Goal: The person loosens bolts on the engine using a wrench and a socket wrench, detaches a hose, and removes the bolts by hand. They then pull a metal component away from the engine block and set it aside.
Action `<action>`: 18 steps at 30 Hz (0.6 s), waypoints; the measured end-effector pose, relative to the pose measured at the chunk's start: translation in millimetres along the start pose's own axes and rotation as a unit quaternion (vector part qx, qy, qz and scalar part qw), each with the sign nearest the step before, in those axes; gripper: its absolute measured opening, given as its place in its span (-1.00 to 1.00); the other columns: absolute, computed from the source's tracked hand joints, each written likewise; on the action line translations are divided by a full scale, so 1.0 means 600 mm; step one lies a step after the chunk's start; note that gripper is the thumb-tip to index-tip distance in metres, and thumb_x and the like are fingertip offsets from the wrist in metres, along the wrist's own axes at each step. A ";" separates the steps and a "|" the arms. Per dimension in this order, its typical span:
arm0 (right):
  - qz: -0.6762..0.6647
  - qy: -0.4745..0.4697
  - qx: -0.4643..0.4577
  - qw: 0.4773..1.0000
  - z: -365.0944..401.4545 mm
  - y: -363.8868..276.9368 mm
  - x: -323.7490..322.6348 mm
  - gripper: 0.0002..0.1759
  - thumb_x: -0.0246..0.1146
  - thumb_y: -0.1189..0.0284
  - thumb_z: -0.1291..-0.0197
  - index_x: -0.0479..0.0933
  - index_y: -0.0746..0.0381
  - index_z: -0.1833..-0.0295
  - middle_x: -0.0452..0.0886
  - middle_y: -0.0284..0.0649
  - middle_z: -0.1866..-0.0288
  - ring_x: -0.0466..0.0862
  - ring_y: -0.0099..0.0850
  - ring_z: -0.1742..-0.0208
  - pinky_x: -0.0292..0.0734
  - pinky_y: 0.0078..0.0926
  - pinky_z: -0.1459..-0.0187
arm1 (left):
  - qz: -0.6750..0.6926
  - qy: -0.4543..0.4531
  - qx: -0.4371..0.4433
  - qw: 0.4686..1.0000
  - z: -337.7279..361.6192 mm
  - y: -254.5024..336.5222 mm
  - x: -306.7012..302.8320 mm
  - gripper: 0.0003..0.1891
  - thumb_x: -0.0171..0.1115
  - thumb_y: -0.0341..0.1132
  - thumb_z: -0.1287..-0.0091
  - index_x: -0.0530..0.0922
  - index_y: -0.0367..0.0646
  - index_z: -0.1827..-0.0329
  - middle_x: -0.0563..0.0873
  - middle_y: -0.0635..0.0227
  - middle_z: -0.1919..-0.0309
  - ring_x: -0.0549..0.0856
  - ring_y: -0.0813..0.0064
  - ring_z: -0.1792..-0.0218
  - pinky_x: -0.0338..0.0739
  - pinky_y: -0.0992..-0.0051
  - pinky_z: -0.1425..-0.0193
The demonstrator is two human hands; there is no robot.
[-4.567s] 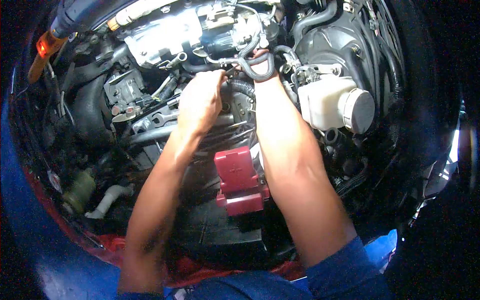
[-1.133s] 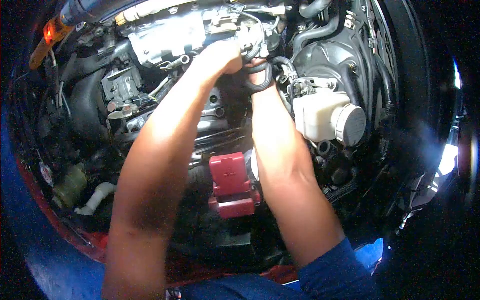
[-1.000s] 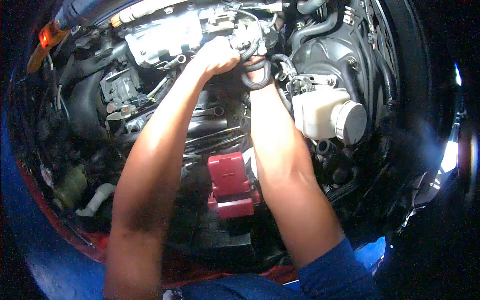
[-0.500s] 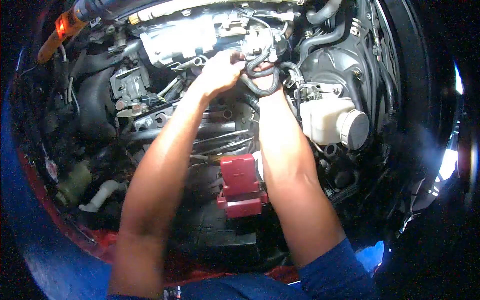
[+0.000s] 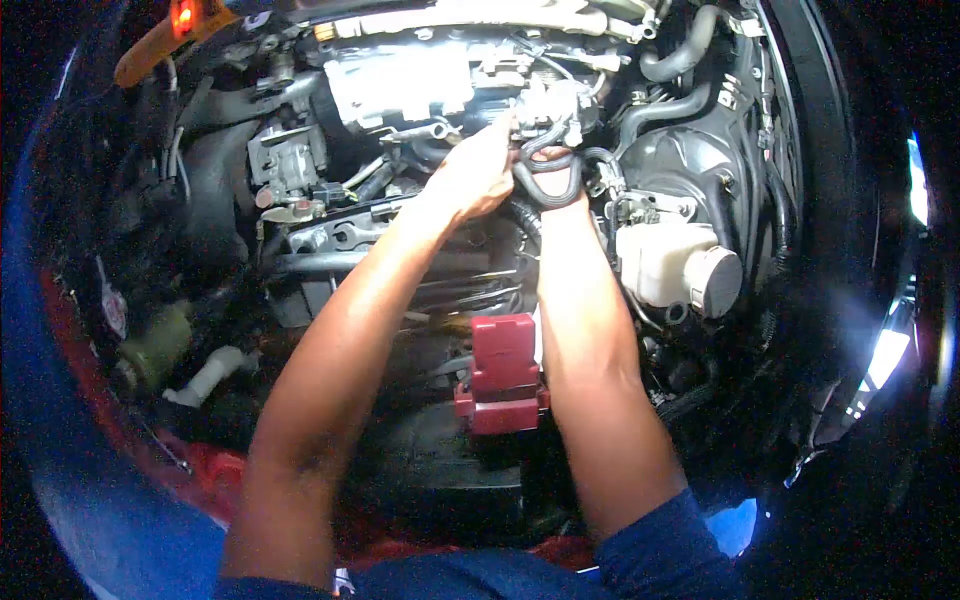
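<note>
- Head view. The left hand reaches in from the near left, and the right hand from the near right; the two meet at the far middle of the engine bay.
- Change: relative to the looped black hose, the left hand has come nearer than it was a second ago, and its fingers are less tightly curled. The whole view has also shifted slightly. Both hands are therefore gathered at one fitting area, probably for close work by feel.
- Left fingers: partly extended towards the far side, their tips just beside the hose. Whether they pinch anything cannot be told.
- Right fingers: passed behind the hose loop and largely hidden by it; their opening and any hold cannot be told.
- Looped hose: bent in a U in front of the right hand, near the metal fittings.
- Surroundings: a bright metal cover lies far left of the hands, a white reservoir to their right, and a red plastic cover nearer, between the forearms. A wrench rests left of the left wrist.
</note>
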State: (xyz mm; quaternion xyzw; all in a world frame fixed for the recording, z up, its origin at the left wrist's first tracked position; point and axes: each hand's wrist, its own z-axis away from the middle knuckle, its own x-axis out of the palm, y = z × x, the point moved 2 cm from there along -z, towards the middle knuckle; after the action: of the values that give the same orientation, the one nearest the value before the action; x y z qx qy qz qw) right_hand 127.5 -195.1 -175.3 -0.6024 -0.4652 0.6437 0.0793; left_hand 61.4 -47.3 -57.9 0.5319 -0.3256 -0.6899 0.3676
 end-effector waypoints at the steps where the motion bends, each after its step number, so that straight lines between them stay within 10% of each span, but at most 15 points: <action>1: -0.130 -0.016 0.027 0.991 0.004 0.004 0.008 -0.54 0.01 0.08 -0.30 0.42 0.16 -0.14 0.52 -0.13 -0.07 0.50 -0.19 -0.03 0.44 -0.16 0.04 | -0.030 0.018 0.057 0.998 0.003 -0.009 0.003 -0.54 -0.07 -0.35 -0.41 0.20 -0.19 -0.38 0.58 -0.23 0.06 0.59 -0.11 -0.03 0.44 0.18 -0.18; 2: -0.268 -0.024 0.059 0.961 0.007 0.008 0.014 -0.56 0.02 0.07 -0.30 0.42 0.16 -0.10 0.53 -0.13 -0.02 0.50 -0.17 0.04 0.44 -0.14 0.12 | -0.141 0.076 0.231 0.960 0.020 -0.012 -0.004 -0.60 -0.01 -0.36 -0.40 0.32 -0.15 -0.29 0.61 -0.11 0.13 0.63 -0.04 0.07 0.50 0.22 -0.09; 6: -0.264 -0.118 0.198 0.937 0.002 0.011 0.016 -0.51 -0.02 0.07 -0.35 0.39 0.11 -0.24 0.42 -0.21 -0.28 0.34 -0.24 -0.29 0.19 -0.09 -0.28 | -0.085 0.019 0.112 0.990 0.092 0.050 -0.102 -0.74 0.13 -0.36 -0.32 0.53 -0.13 -0.05 0.65 0.10 0.08 0.66 0.09 0.08 0.55 0.26 0.02; 8: -0.455 -0.058 0.358 0.813 -0.008 -0.007 0.004 -0.47 -0.06 0.07 -0.37 0.34 0.08 -0.33 0.32 -0.29 -0.44 0.18 -0.33 -0.49 -0.07 -0.12 -0.51 | -0.142 -0.022 0.116 0.983 0.131 0.015 -0.119 -0.83 0.12 -0.38 -0.29 0.58 -0.22 0.12 0.64 0.10 0.19 0.65 0.10 0.20 0.58 0.26 0.13; 10: -0.748 0.096 0.445 0.482 -0.009 -0.017 0.010 -0.48 -0.05 0.09 -0.37 0.33 0.12 -0.33 0.34 -0.26 -0.41 0.24 -0.30 -0.45 0.04 -0.07 -0.48 | -0.267 -0.057 0.092 0.958 0.175 -0.016 -0.104 -0.82 0.10 -0.40 -0.29 0.59 -0.20 0.11 0.65 0.15 0.15 0.66 0.16 0.15 0.59 0.30 0.09; 11: -0.796 0.087 0.406 0.441 -0.014 -0.016 0.015 -0.49 -0.03 0.09 -0.36 0.35 0.12 -0.31 0.37 -0.23 -0.37 0.28 -0.26 -0.41 0.11 -0.01 -0.42 | -0.326 -0.071 0.078 0.939 0.189 -0.030 -0.096 -0.82 0.09 -0.41 -0.30 0.59 -0.20 0.11 0.65 0.17 0.13 0.66 0.19 0.12 0.59 0.32 0.08; 14: -0.864 -0.067 0.193 0.461 0.007 0.080 0.055 -0.52 0.06 0.10 -0.32 0.39 0.11 -0.24 0.47 -0.15 -0.25 0.41 -0.13 -0.28 0.32 0.20 -0.25 | -0.417 -0.054 0.099 0.902 0.195 -0.039 -0.078 -0.81 0.07 -0.41 -0.25 0.59 -0.20 0.14 0.62 0.21 0.17 0.63 0.27 0.12 0.58 0.32 0.10; 18: -0.831 0.004 0.274 0.484 -0.001 0.030 0.025 -0.57 0.05 0.07 -0.32 0.45 0.06 -0.17 0.50 -0.20 -0.22 0.43 -0.15 -0.25 0.34 0.18 -0.21 | -0.425 -0.082 0.117 0.894 0.187 -0.045 -0.076 -0.81 0.09 -0.42 -0.19 0.54 -0.18 0.15 0.58 0.23 0.19 0.61 0.31 0.09 0.55 0.32 0.13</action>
State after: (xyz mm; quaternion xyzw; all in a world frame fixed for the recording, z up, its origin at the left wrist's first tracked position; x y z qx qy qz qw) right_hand 132.2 -194.5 -198.3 0.1139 -0.5492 0.3704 0.7404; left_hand -44.7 12.1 -33.3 0.6000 -0.1759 -0.7786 -0.0535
